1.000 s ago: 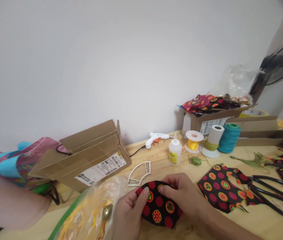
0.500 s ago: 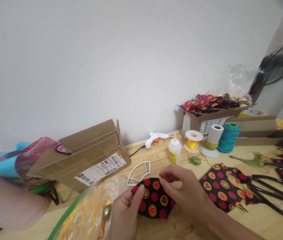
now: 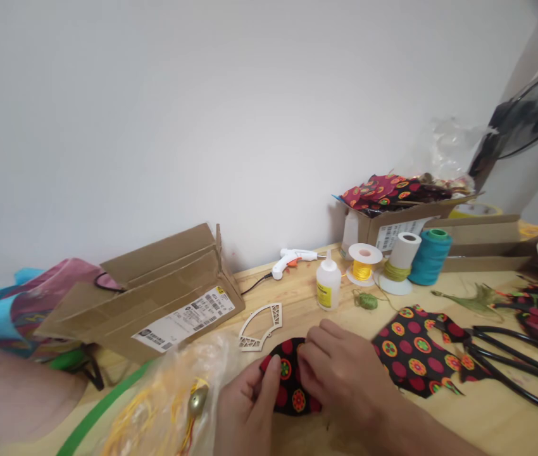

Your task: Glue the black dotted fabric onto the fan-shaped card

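Observation:
A black patterned fabric piece [image 3: 292, 380] with red dots and flowers is held low in the middle of the head view. My left hand [image 3: 250, 405] pinches its left edge between thumb and fingers. My right hand [image 3: 340, 373] is closed over the right part of the piece, with its fingertips curled and partly hidden. Just behind them lies a pale fan-shaped lattice frame [image 3: 276, 316] on the wooden table [image 3: 297, 294]. A glue bottle [image 3: 329, 285] stands upright behind my right hand.
Black-handled scissors [image 3: 516, 361] and cut fabric [image 3: 411, 351] lie right. Thread spools [image 3: 430, 256], a glue gun [image 3: 292, 259] and a fabric-filled box [image 3: 383, 225] stand behind. A cardboard box [image 3: 169, 297] and plastic bag [image 3: 155, 405] are left; a forearm [image 3: 17, 386] shows far left.
My right hand has curled its fingers over the fabric and covers more of it. The view has shifted slightly, moving most objects a little left.

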The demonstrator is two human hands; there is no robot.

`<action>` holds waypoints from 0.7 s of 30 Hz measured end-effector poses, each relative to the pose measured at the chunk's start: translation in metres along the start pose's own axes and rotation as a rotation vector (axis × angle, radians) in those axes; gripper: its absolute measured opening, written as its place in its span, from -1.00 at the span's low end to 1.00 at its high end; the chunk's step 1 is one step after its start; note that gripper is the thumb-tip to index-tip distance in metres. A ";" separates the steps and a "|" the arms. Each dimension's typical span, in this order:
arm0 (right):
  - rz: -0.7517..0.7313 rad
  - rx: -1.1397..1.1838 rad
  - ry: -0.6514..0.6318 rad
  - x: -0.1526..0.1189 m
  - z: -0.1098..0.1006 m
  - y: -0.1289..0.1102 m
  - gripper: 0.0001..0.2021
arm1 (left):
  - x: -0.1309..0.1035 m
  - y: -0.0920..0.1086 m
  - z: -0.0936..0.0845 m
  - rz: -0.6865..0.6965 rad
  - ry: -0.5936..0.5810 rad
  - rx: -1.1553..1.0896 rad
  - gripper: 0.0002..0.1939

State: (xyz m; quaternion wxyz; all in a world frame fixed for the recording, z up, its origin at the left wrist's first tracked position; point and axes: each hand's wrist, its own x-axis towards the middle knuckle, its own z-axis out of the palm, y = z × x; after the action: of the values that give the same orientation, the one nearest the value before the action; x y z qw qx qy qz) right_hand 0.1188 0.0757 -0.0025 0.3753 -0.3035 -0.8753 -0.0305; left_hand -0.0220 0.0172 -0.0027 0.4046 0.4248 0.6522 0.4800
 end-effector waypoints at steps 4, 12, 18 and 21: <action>0.045 0.041 0.022 0.003 -0.004 0.001 -0.87 | 0.001 0.001 0.001 0.034 0.002 0.043 -0.66; -0.124 0.020 -0.076 0.006 -0.005 -0.009 -0.86 | 0.000 0.002 0.004 0.040 0.026 0.047 -0.68; 0.371 0.247 -0.006 0.021 -0.030 0.024 -0.82 | 0.006 0.004 -0.002 -0.145 0.066 -0.401 -0.75; 0.520 0.396 -0.060 0.018 -0.039 0.029 -0.66 | 0.008 0.007 -0.004 -0.178 0.101 -0.623 -0.79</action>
State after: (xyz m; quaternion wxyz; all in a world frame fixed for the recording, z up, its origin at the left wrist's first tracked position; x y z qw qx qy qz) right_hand 0.1500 0.0976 0.0330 0.3963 -0.4387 -0.7681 0.2460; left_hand -0.0271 0.0248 0.0038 0.5228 0.1975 0.5277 0.6397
